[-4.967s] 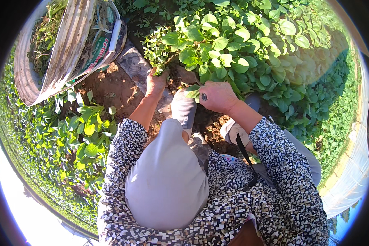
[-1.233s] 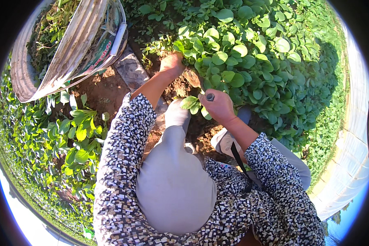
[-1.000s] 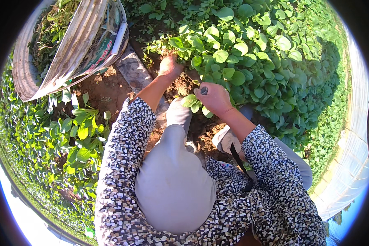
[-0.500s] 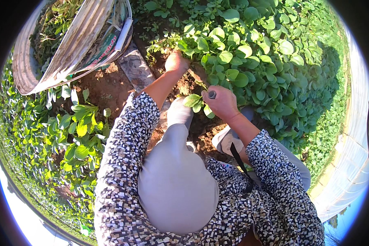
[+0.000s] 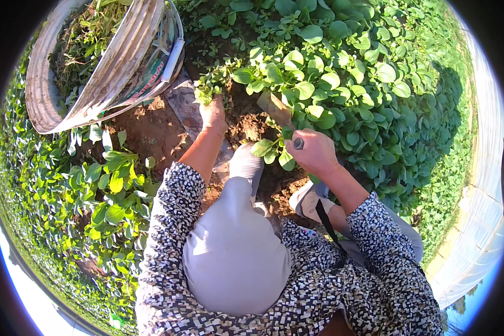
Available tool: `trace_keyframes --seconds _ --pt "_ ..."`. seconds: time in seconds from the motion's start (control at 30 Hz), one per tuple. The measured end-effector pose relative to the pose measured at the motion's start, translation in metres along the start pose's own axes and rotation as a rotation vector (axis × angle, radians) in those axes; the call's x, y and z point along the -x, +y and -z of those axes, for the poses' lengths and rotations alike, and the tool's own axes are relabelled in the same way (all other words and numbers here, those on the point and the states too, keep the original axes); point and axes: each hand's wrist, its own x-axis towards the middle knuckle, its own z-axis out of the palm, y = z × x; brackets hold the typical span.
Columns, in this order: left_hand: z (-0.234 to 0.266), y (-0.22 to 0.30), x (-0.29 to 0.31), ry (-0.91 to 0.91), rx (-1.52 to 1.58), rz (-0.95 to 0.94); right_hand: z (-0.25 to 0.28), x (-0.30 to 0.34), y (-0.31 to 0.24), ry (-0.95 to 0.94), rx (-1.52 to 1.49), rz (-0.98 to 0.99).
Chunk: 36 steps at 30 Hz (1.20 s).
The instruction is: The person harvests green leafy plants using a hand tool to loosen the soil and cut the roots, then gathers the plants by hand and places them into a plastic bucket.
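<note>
My left hand [image 5: 213,116] is closed round a bunch of small-leaved green weeds [image 5: 208,89], just above bare brown soil. My right hand [image 5: 316,153] grips the dark round handle [image 5: 298,144] of a hand tool. Its flat, soil-coloured blade [image 5: 275,108] points away from me at the edge of the leafy green plants [image 5: 305,89]; its exact kind I cannot make out. A small broad-leaved plant [image 5: 270,152] stands in the soil between the tool and my shoe [image 5: 246,166].
A dirty white ribbed tub [image 5: 103,67] holding pulled greens stands tilted at the upper left. Beside it lies a flat grey slab [image 5: 183,103]. More leafy plants [image 5: 115,185] grow on the left. Clear plastic sheeting [image 5: 476,185] runs along the right side.
My left hand has drawn back to the left with the weeds in it, out from the plant edge. My right hand with the tool has shifted slightly right and nearer, showing more blade.
</note>
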Motion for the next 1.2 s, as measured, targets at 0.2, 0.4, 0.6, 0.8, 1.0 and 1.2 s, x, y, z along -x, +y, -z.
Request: trace_keyframes --seconds 0.2,0.4,0.6,0.8,1.0,1.2 --pt "0.017 0.005 -0.007 -0.098 -0.147 0.129 -0.006 -0.029 -0.017 0.056 0.027 0.121" --pt "-0.003 -0.015 -0.020 -0.152 -0.057 0.089 0.017 -0.032 -0.006 0.106 0.081 -0.006" --pt "-0.027 -0.016 -0.037 -0.280 -0.079 -0.045 0.008 -0.030 0.005 0.142 0.153 0.034" --pt "-0.059 0.019 -0.034 -0.219 -1.174 -0.329 0.002 -0.035 0.002 -0.036 -0.110 -0.071" --pt "-0.088 0.039 -0.026 -0.270 -1.530 -0.424 -0.044 -0.038 0.006 0.128 -0.195 -0.033" --pt "-0.086 0.037 -0.040 -0.247 -1.491 -0.468 -0.065 -0.036 0.020 0.191 -0.055 0.152"
